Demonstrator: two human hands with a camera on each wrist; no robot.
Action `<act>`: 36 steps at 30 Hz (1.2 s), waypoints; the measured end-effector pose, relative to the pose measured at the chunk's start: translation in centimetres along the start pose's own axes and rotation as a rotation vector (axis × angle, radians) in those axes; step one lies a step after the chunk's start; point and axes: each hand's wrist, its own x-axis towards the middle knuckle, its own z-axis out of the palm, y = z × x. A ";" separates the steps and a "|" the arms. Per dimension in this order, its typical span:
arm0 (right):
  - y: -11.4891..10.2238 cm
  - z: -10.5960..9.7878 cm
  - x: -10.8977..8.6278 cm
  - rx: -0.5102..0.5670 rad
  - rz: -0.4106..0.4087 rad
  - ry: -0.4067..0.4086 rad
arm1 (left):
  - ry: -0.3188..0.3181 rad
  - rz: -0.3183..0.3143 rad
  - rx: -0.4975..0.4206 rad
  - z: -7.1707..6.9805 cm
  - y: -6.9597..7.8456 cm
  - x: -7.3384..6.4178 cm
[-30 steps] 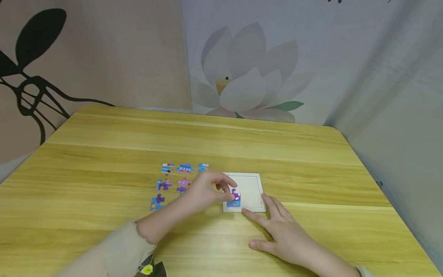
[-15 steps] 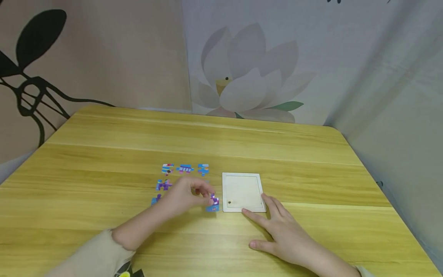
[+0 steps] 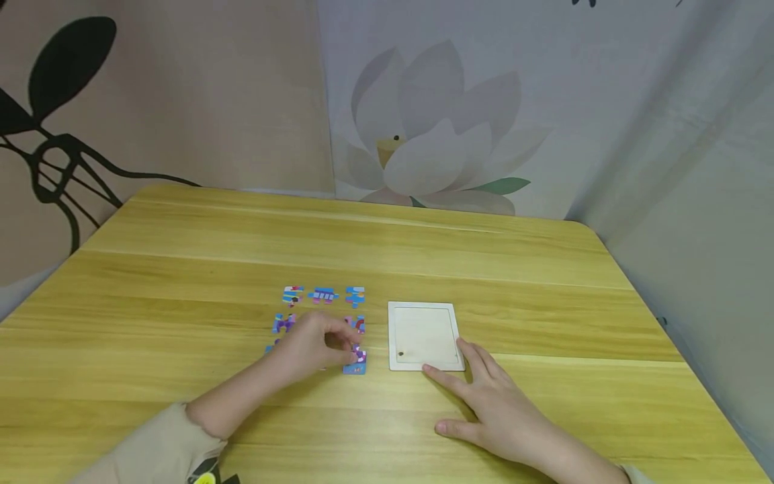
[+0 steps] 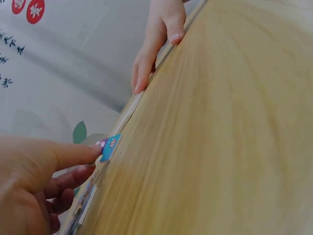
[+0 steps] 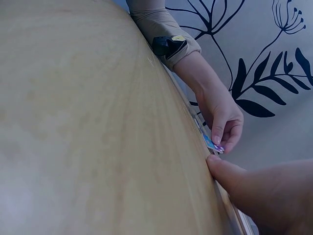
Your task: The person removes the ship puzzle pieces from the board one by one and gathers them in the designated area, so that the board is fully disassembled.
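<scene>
Between thumb and fingers, my left hand [image 3: 311, 346] pinches a blue and purple jigsaw piece [image 3: 355, 367] at the near right corner of the group of pieces. In the left wrist view the same jigsaw piece [image 4: 110, 148] is tilted up at the fingertips. My right hand [image 3: 498, 407] lies with spread fingers at the near right corner of a white-rimmed puzzle board [image 3: 423, 333], index finger touching its near edge. A small dark spot marks the board's near left part. The left hand covers some of the pieces behind it.
Other jigsaw pieces lie in loose rows: a striped one [image 3: 293, 294], a blue one [image 3: 324, 295], another blue one [image 3: 355, 296], a purple one [image 3: 283, 323] and a red-marked one [image 3: 361, 324]. The wooden table [image 3: 514, 282] meets a printed curtain [image 3: 242, 101] behind.
My left hand has carried the jigsaw piece leftward off the board, over to the other pieces. The board's bare surface shows now. The right hand has stayed in place.
</scene>
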 end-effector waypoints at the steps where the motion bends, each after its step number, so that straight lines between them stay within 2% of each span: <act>1: 0.0 0.0 0.0 0.001 0.002 0.000 | 0.003 0.011 0.022 0.0 -0.1 0.0; 6: -0.1 -0.1 0.0 0.005 0.005 -0.004 | 0.006 0.051 0.106 0.0 -0.3 0.2; 17: -0.1 -0.1 0.0 0.013 0.012 -0.011 | -0.022 0.138 0.154 -0.1 -0.7 0.6; 27: -0.1 -0.1 0.0 0.022 0.018 -0.017 | -0.023 0.239 0.359 -0.3 -0.4 0.6; 36: -0.2 -0.2 0.0 0.024 0.013 -0.017 | -0.026 0.255 0.363 -0.4 -0.6 0.7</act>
